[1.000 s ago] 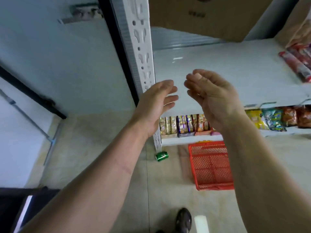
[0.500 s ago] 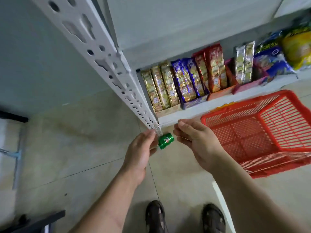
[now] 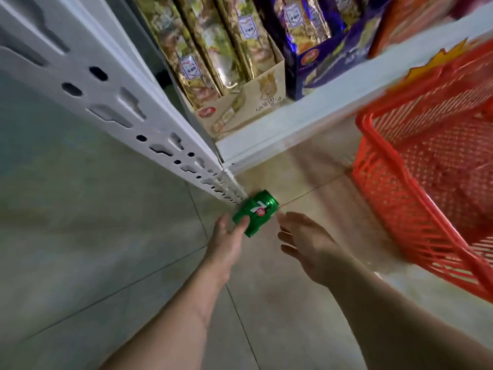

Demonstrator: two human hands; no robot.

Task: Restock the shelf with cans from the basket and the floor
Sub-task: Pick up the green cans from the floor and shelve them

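A green soda can (image 3: 257,212) lies on its side on the tiled floor, at the foot of the white shelf upright (image 3: 128,102). My left hand (image 3: 226,240) reaches it from below left, with the thumb resting on the can's near end and the fingers not wrapped around it. Just right of the can, my right hand (image 3: 306,244) has its fingers spread and its fingertips a short gap from the can's far end. The red plastic basket (image 3: 394,209) stands on the floor to the right; no cans show inside it.
The white bottom shelf board (image 3: 293,124) carries a carton of gold snack packs (image 3: 213,49) and a purple snack box (image 3: 320,52). A grey wall fills the left side. Bare floor tiles lie under my arms.
I have bent down from the upper shelf to the floor. Both hands dropped to the green can, and the left hand now touches it.
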